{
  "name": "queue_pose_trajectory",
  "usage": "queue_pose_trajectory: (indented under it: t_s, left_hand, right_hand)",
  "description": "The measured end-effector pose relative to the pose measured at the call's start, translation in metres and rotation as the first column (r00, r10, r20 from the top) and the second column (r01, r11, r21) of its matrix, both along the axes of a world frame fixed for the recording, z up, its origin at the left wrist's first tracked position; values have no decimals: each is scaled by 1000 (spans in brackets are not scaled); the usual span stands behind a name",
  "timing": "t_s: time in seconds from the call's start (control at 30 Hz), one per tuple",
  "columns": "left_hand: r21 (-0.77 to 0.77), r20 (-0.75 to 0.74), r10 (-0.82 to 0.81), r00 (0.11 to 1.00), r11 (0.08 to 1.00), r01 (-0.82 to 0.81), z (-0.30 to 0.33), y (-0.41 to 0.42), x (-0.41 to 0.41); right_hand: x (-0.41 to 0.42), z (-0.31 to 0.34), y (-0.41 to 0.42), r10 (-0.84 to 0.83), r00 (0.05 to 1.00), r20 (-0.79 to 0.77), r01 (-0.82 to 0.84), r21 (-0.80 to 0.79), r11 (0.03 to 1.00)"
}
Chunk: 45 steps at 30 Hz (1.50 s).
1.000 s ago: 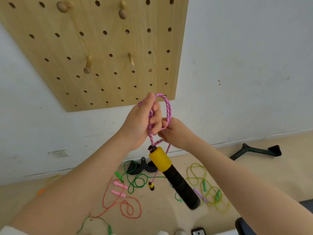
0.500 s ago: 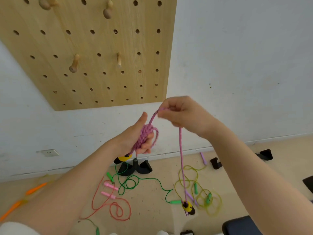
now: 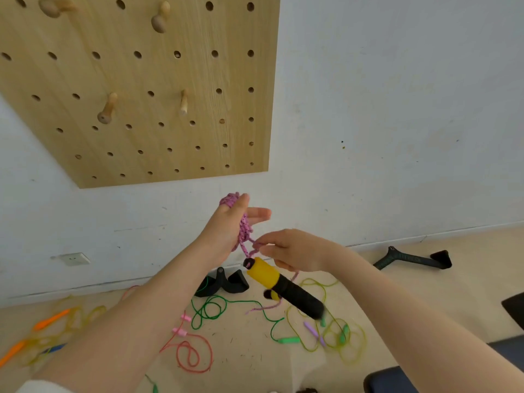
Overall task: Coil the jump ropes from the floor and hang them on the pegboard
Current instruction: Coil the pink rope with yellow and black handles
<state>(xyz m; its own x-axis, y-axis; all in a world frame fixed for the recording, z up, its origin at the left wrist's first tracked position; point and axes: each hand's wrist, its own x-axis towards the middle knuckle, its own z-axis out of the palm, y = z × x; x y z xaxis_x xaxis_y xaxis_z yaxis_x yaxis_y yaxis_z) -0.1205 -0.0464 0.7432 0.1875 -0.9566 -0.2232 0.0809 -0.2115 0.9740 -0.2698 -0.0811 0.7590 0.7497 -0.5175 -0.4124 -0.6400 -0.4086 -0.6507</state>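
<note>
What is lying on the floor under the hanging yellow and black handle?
Below the handle lie a green rope and a yellow-green rope with a purple grip. The handle covers part of the loops; a second yellow-black handle peeks out.

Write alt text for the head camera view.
A person's left hand holds a pink jump rope coiled around it while the right hand pinches the strand beside a dangling yellow-and-black handle. Above hangs a wooden pegboard; more ropes litter the floor.
</note>
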Motion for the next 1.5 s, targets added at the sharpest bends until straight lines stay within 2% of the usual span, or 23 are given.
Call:
queue_pose_trajectory:
  t_s: [0.07,0.1,0.2,0.27,0.33,0.4,0.47,0.53,0.57,0.63,0.7,0.77,0.83,0.87,0.93,1.0,1.07,1.13,1.2,1.27,1.33,1.4,1.5]
  left_hand:
    - [63,230,-33,973,998,19,-15,3,5]
    - [85,303,-69,951,995,45,-19,5,6]
    - [201,406,-201,892,971,127,-22,8,10]
    - [248,301,-361,883,923,293,-22,10,12]
    - [196,104,-441,891,888,417,-17,13,12]
    - [136,-69,-502,862,851,507,-8,15,9]
    - [30,-213,-576,789,803,595,4,16,2]
    - [-145,-305,-635,710,768,624,13,15,-3]
    - [-223,-314,-643,699,765,604,17,15,-5]
    - [-291,-258,-573,778,814,503,24,14,-6]
    - [-278,-148,-411,900,890,361,27,11,-6]
    - [-247,-120,-219,968,951,184,23,7,-6]
    - [-196,-159,-10,987,980,-22,15,3,-5]
    - [-167,-112,94,989,980,-112,9,0,-2]
    - [-103,106,206,973,975,-195,-5,-6,7]
    - [-31,227,173,958,985,-170,-13,-8,12]
    - [54,357,0,934,998,-21,-16,-4,11]
    - [160,472,-205,857,976,146,-12,3,1]
    - [242,379,-333,863,936,255,-9,5,-7]
    - [283,108,-465,879,862,421,-7,8,-8]
    - [184,-197,-570,798,777,601,-4,7,-6]
    - [-19,-401,-656,639,703,710,5,3,-6]
    - [-230,-502,-730,464,630,742,13,-3,-11]
  right_hand:
    - [0,9,2,127,990,-69,-135,-138,981]
    - [-1,14,3,171,984,-53,-178,-165,970]
    - [-7,37,3,144,971,189,-135,-56,989]
    - [-11,49,-6,-8,917,398,-2,23,1000]
    - [-14,54,-17,-135,827,545,132,44,990]
    - [-14,49,-27,-220,743,632,217,83,973]
    - [-12,37,-36,-315,690,652,301,137,944]
    - [-9,23,-40,-363,695,621,353,146,924]
    - [-7,16,-39,-350,729,588,347,123,930]
    - [-2,2,-33,-271,836,478,283,48,958]
    - [0,-6,-24,-220,912,347,218,46,975]
    - [-2,-8,-18,-142,956,257,127,72,989]
    - [-9,-6,-18,0,993,119,-2,17,1000]
    - [-12,-5,-18,81,996,34,-80,-18,997]
    - [-16,-2,-16,229,965,-130,-237,-54,970]
    - [-17,6,-10,342,926,-163,-353,-46,934]
    - [-16,19,-7,386,917,-103,-397,-131,908]
    - [-14,32,-11,379,925,-17,-374,-213,903]
    - [-14,41,-20,310,942,126,-266,-281,922]
    - [-18,45,-31,194,945,264,-96,-341,935]
    - [-23,43,-43,66,937,344,43,-299,953]
    - [-28,35,-52,-79,915,395,103,-41,994]
    - [-29,15,-50,-220,848,481,21,384,923]
